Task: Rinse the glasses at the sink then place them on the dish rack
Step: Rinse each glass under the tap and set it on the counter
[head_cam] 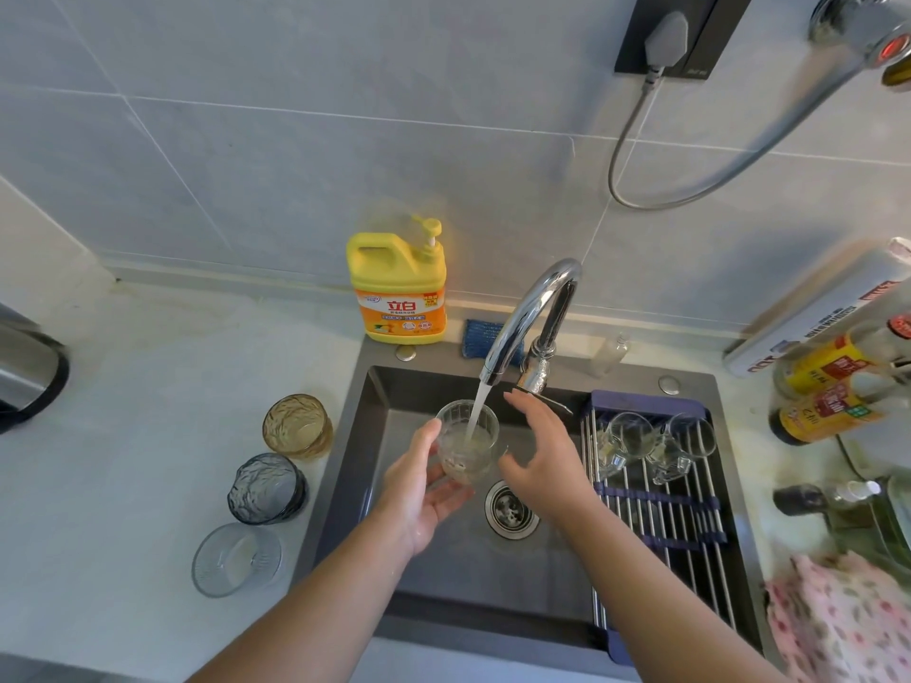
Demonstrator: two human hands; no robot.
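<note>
My left hand (419, 490) holds a clear ribbed glass (466, 443) upright over the dark sink (374, 436), under the water running from the chrome tap (530, 313). My right hand (540, 451) hovers just right of the glass with fingers spread, holding nothing. On the counter to the left stand an amber glass (297, 426), a grey-blue glass (267, 488) and a clear ribbed glass (236, 559). Two clear glass cups (631, 438) (683, 446) lie on the roll-up dish rack (660, 515) across the sink's right side.
A yellow dish-soap jug (397, 288) and a blue sponge (480, 337) sit behind the sink. The drain (510, 510) lies below my hands. Bottles (828, 391) crowd the right counter, a floral cloth (848, 618) lies at the lower right, and a dark kettle (24, 372) stands at the far left.
</note>
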